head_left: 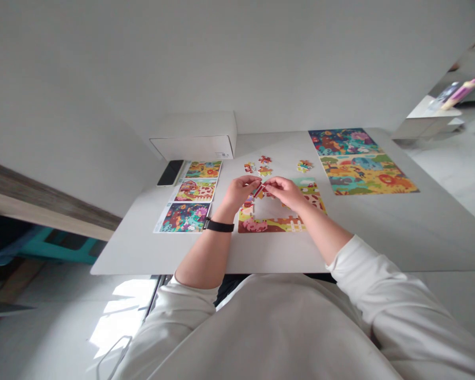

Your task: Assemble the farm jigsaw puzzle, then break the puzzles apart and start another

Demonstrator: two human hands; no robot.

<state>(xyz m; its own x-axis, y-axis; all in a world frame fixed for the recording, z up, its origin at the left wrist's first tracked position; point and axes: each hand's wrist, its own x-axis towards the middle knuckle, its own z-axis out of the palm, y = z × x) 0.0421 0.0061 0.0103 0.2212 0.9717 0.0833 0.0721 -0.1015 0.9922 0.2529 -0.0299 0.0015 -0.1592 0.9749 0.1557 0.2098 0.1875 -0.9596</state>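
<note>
My left hand [240, 193] and my right hand [288, 193] meet over a partly assembled jigsaw puzzle [257, 226]. A small red-and-white puzzle piece [259, 190] sits between the fingertips of both hands, which are pinched together. The puzzle shows a farm scene with a pink pig and a white fence along its lower edge, and its middle has a gap where the table shows. My hands hide part of its upper left. Just beyond my hands lie several loose puzzle pieces [265, 170], with a small cluster of pieces [304, 165] to their right.
On the left, a reference sheet [196, 190] with three pictures lies beside a dark phone [170, 173]. Behind them a white box [193, 146] stands against the wall. Two finished puzzles [370, 174] lie at the right of the white table [380, 232].
</note>
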